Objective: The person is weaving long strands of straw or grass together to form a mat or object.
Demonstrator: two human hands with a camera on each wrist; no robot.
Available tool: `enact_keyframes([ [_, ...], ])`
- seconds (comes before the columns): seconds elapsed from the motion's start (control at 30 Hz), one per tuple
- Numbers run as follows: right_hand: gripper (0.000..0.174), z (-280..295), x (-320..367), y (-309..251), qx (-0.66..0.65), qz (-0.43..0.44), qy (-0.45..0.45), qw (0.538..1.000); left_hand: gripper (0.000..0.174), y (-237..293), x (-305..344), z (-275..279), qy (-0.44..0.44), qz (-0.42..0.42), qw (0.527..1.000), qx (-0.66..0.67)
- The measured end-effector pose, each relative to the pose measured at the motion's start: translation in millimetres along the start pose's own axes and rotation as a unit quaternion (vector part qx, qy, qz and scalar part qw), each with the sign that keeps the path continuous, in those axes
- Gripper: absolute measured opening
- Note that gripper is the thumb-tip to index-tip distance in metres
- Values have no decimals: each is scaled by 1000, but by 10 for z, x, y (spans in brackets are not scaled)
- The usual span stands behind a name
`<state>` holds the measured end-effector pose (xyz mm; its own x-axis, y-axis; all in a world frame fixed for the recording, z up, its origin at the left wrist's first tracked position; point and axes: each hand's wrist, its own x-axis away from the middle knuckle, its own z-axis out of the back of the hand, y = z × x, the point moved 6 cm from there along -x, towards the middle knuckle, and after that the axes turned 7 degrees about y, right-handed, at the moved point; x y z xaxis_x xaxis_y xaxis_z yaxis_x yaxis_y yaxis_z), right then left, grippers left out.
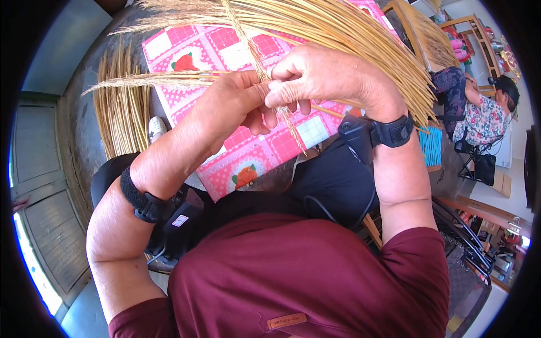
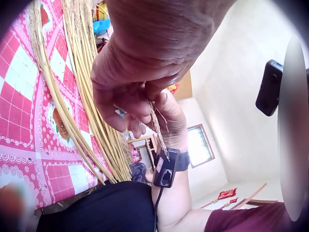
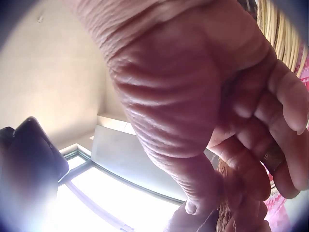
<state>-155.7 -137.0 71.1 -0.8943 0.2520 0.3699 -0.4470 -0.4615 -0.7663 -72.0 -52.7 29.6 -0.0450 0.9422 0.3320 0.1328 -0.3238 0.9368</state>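
Note:
Both hands meet over the table and pinch one dry feathery grass stalk (image 1: 242, 34). Its wispy end (image 1: 292, 127) hangs below the fingers toward the body. My left hand (image 1: 239, 101) holds it between thumb and fingers, the other fingers loosely bent. From the right, my right hand (image 1: 324, 73) comes in with its thumb tip close against the left thumb. In the left wrist view, the frayed tip (image 2: 159, 133) sticks out beneath the fingertips. The right wrist view shows the brown strands (image 3: 222, 212) between thumb and fingers. Another feathery stalk (image 1: 152, 80) lies behind the left hand.
A large sheaf of stalks (image 1: 349, 42) lies across the pink patterned tablecloth (image 1: 183, 101). A second bundle (image 1: 121, 107) stands left of the table. At the right, another person (image 1: 484, 115) sits near a blue woven stool (image 1: 430, 146) and a wooden frame (image 1: 408, 25).

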Motion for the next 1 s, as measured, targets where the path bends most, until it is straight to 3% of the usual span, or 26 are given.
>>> enact_keyframes([
  [0.23,27,-25,4,-17,51,-5,-13,999,30,9,1,-18,-15,3,1000,-23],
  [0.33,26,-40,31,-73,86,-20,-6,996,30,-10,-12,-19,-11,10,998,-60],
  [0.53,24,-99,-4,-65,176,43,33,983,28,-112,-58,-5,-8,16,996,-87],
  [1.0,24,-84,-13,-63,195,81,67,975,27,-61,-89,49,9,9,994,-104],
])
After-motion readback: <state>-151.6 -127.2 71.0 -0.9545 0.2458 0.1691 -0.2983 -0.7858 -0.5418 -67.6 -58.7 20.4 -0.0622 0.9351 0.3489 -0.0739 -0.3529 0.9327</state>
